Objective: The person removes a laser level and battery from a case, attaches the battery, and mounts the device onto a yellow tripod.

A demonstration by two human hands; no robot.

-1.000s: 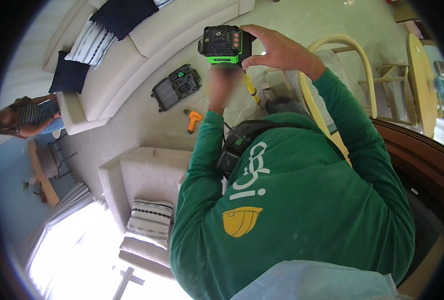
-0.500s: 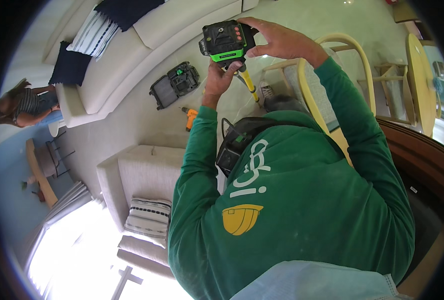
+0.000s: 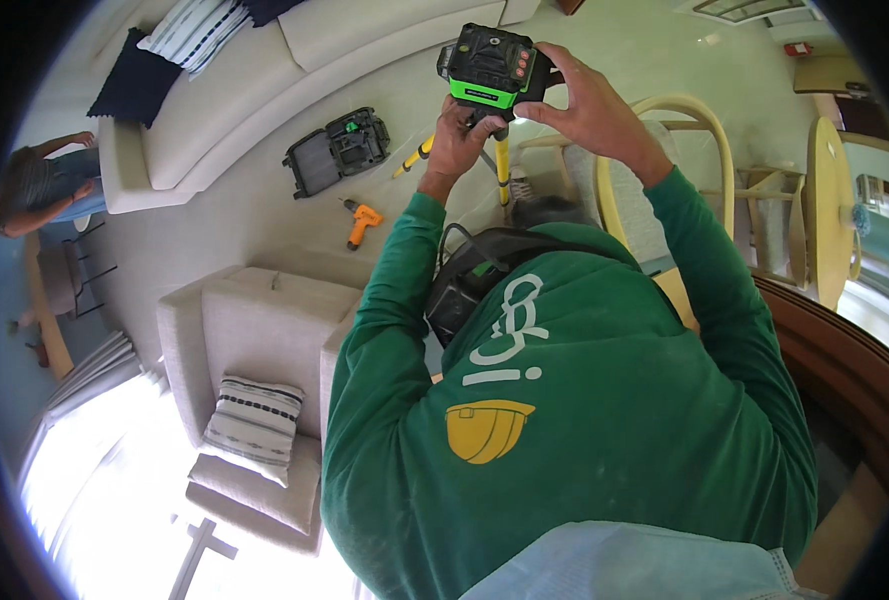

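A black laser level [image 3: 488, 68] with a bright green band and several red buttons on top is held up at arm's length. My right hand [image 3: 596, 112] clasps its right side, thumb toward the near edge and fingers behind. Just beneath the level, my left hand [image 3: 452, 148] is closed around the mount; the fingers hide most of that joint. Yellow legs of a tripod [image 3: 502, 168] run down from there to the floor. Whether the level is fastened to the tripod cannot be seen.
On the floor to the left lie an open black case [image 3: 314, 172] and an orange drill [image 3: 363, 225]. A beige sofa [image 3: 234, 90] lines the far left, an armchair [image 3: 264, 325] the near left. Wooden chairs [image 3: 729, 150] stand right. A person [image 3: 49, 185] sits by the sofa's end.
The view has turned, so the room sits further left in the picture. The laser level appears higher and further right, still in both hands. A second yellow tripod leg now shows.
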